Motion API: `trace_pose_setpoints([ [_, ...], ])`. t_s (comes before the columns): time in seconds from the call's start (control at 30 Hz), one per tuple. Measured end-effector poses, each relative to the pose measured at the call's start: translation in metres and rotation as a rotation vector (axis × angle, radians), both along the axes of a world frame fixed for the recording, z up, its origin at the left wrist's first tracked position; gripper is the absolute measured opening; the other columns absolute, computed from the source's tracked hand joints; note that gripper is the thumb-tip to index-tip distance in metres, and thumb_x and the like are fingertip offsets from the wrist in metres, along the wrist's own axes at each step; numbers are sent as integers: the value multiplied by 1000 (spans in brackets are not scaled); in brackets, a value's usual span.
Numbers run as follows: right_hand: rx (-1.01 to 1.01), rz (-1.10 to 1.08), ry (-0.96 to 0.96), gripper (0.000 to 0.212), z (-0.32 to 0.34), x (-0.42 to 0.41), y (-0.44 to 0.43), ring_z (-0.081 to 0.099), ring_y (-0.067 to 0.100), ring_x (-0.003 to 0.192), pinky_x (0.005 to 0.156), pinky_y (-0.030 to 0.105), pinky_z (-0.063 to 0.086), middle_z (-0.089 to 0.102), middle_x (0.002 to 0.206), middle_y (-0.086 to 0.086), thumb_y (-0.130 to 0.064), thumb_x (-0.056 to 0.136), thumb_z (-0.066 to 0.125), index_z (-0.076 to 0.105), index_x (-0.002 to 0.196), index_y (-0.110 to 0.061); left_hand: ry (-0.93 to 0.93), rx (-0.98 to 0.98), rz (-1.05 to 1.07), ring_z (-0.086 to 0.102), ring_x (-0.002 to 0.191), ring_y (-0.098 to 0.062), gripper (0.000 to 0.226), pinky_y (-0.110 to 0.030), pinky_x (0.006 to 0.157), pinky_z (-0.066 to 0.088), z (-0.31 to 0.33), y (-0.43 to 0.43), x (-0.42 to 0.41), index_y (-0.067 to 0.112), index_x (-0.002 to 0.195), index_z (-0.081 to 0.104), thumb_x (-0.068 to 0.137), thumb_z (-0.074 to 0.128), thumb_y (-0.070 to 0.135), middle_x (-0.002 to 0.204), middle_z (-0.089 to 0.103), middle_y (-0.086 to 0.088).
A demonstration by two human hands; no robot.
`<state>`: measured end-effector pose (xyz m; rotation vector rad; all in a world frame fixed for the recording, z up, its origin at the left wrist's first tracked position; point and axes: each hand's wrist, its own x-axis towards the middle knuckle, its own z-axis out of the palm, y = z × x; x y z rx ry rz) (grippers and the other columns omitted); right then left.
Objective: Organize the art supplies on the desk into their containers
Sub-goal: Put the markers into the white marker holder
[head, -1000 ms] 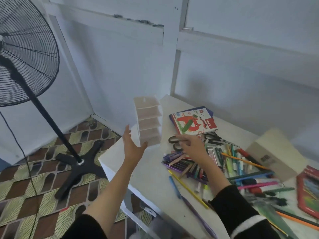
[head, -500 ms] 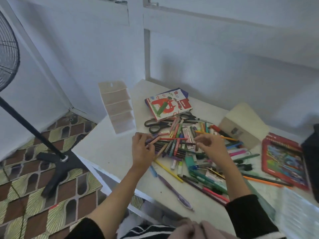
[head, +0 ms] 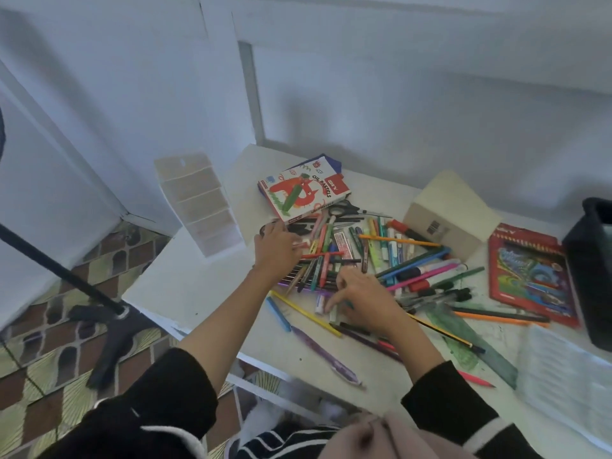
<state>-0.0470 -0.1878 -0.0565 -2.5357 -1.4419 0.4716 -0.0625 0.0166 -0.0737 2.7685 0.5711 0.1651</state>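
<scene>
A heap of coloured pens, markers and pencils lies in the middle of the white desk. My left hand lies over the heap's left edge, beside black scissors; its fingers cover several pens, and any hold is hidden. My right hand rests on the near side of the heap, its fingers stretched down onto a white marker. A white tiered organizer stands at the desk's far left. An oil pastels box lies behind the heap.
A beige cardboard box sits behind the heap. To its right are a red pencil case and a black container. A green ruler, purple pen and clear plastic pack lie near the front edge. A fan stand is on the floor at left.
My left hand left the organizer and came onto the heap's left edge by the scissors. My right hand slid to the heap's near side. The view swung right and down.
</scene>
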Motion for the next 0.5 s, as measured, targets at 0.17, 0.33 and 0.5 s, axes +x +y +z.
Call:
trace_pose_setpoints([
  [0.17, 65, 57, -110, 19, -8, -1, 1, 28, 8, 88, 77, 29, 32, 33, 94, -8, -25, 87, 63, 66, 100, -39, 105, 75, 1, 39, 121, -24, 20, -45, 98, 30, 5, -5, 18, 26, 105, 70, 88, 63, 34, 113, 53, -1],
  [0.33, 247, -14, -144, 32, -17, 14, -6, 35, 10, 82, 65, 35, 42, 40, 90, -6, -5, 78, 71, 67, 88, -35, 105, 12, 15, 40, 120, -24, 19, -46, 99, 28, 4, -3, 25, 22, 106, 68, 90, 60, 28, 117, 54, -1],
  [0.5, 490, -155, 141, 31, -9, 19, -14, 44, 12, 84, 72, 12, 42, 43, 97, 0, 11, 85, 54, 64, 93, -17, -38, -95, 88, 39, 118, -22, 16, -43, 93, 25, 6, -6, 28, 22, 103, 65, 94, 51, 23, 113, 61, 2],
])
